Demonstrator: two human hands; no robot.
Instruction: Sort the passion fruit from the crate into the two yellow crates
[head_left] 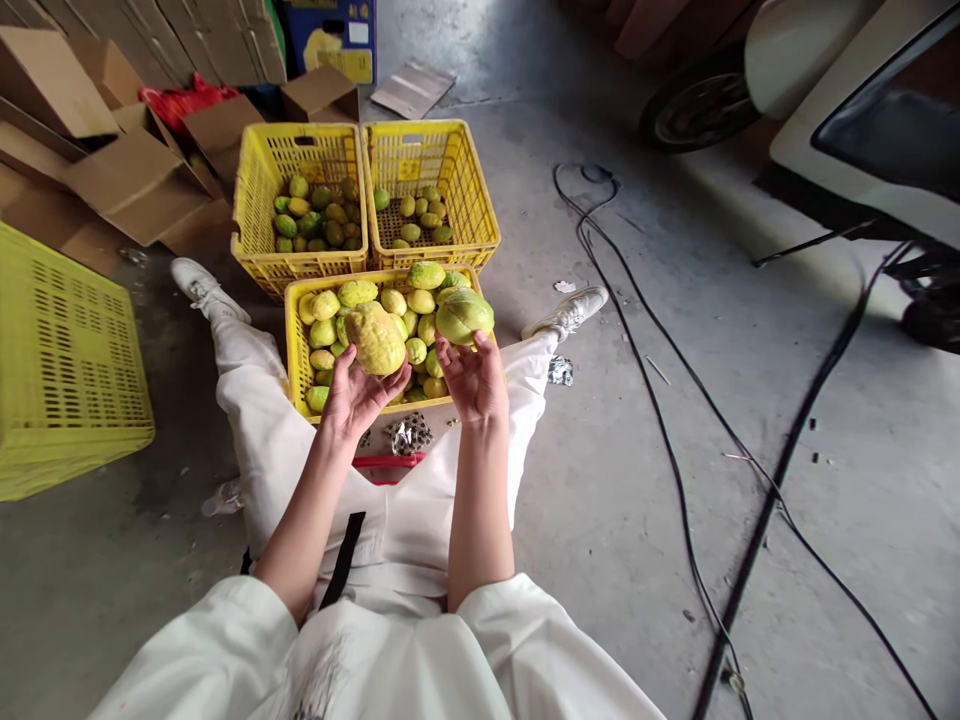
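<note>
My left hand (365, 397) is closed around the lower side of a wrinkled yellow fruit (375, 338). On the right, my right hand (474, 382) grips a smoother green fruit (465, 316) with its fingertips. The fruits look like passion fruit. Both are held up above a shallow yellow crate (295, 375) between my legs, filled with similar yellow and green fruits (324, 333). Beyond it stand two deeper yellow baskets side by side. The left basket (300, 262) has a pile of greenish fruits (315, 215), and the right basket (480, 215) holds fewer.
A tall yellow crate (75, 380) stands at the left, with open cardboard boxes (135, 180) behind it. Black cables (675, 430) cross the floor on the right, near a parked vehicle (840, 120). A crumpled wrapper (409, 435) lies before the shallow crate.
</note>
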